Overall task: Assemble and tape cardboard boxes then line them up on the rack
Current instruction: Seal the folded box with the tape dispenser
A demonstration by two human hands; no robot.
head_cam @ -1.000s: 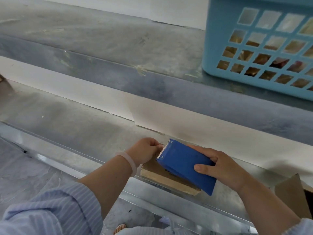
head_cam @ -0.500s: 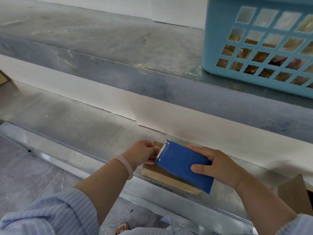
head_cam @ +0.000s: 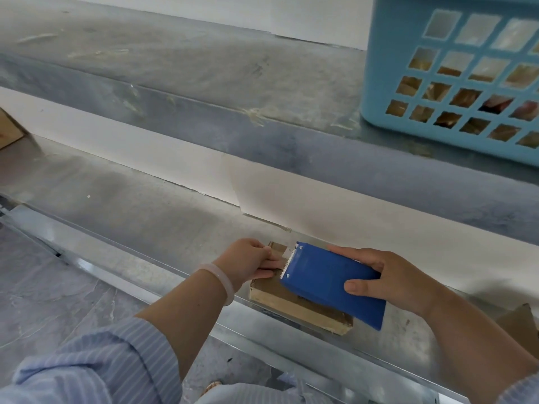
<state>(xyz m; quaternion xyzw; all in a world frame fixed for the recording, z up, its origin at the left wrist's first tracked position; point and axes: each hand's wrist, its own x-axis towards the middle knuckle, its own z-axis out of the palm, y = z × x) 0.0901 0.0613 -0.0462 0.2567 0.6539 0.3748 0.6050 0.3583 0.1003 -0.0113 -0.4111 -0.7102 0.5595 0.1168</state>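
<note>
The metal rack [head_cam: 131,217] fills most of the view, with an upper shelf [head_cam: 204,68] running from 9 to 3 o'clock and a lower shelf beneath it. Grey floor [head_cam: 43,287] shows at 8 o'clock. A light blue lattice basket [head_cam: 390,83] stands on the upper shelf at 1 o'clock, with brown contents visible through its openings. A blue-and-white striped sleeve [head_cam: 102,365] occupies the 7 o'clock corner. The cardboard box [head_cam: 294,307], small and flat, lies on the lower shelf at 5 o'clock, close to the shelf's front lip. The blue tape dispenser [head_cam: 326,281] rests tilted on top of the box, its serrated edge pointing toward 10 o'clock. The right hand [head_cam: 393,275] holds the dispenser from the 3 o'clock side: its fingers are clamped on the body, thumb on the near face and the others over the far edge. The left hand [head_cam: 248,260] sits at 9 o'clock of the dispenser, its fingers curled down together onto the left end of the box, fingertips touching the box top just beside the serrated edge. Whether they pinch tape cannot be told. A pale bracelet [head_cam: 221,278] circles the left wrist. A cardboard piece [head_cam: 522,325] shows at the 4 o'clock edge, and a cardboard corner [head_cam: 8,129] at 9 o'clock.
</note>
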